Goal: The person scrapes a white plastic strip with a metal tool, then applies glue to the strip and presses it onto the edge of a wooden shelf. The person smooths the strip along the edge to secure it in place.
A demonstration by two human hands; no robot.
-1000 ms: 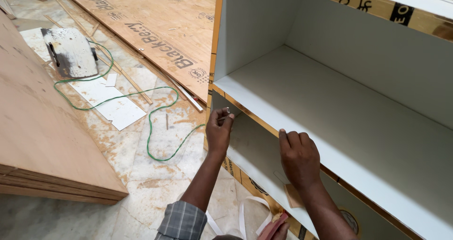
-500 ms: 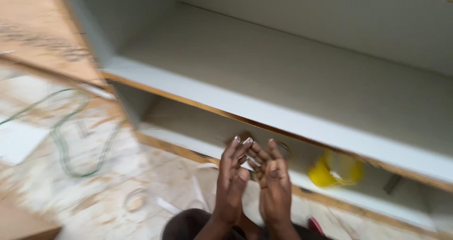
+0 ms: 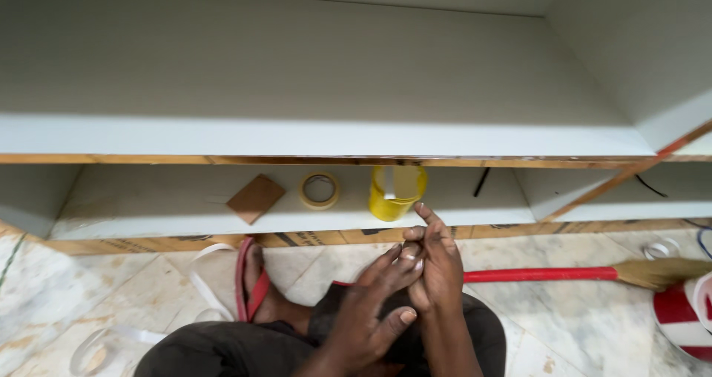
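Both hands sit together low in front of the person, w/ the left hand (image 3: 371, 306) laid over the right hand (image 3: 434, 262), fingers touching; something small and pale shows between the fingertips (can't tell what it is). Just beyond them, on the lower shelf (image 3: 148, 214), stands a yellow container (image 3: 395, 192), nearest thing to the hands. Left of it lie a tape roll (image 3: 320, 189) and a brown square piece (image 3: 255, 197). A red-handled broom (image 3: 564, 275) lies on the floor, right of the hands.

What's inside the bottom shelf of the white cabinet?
On the bottom shelf sit a brown square piece, a tape roll, a yellow container and a thin dark stick. The upper shelf's edge hides the back.
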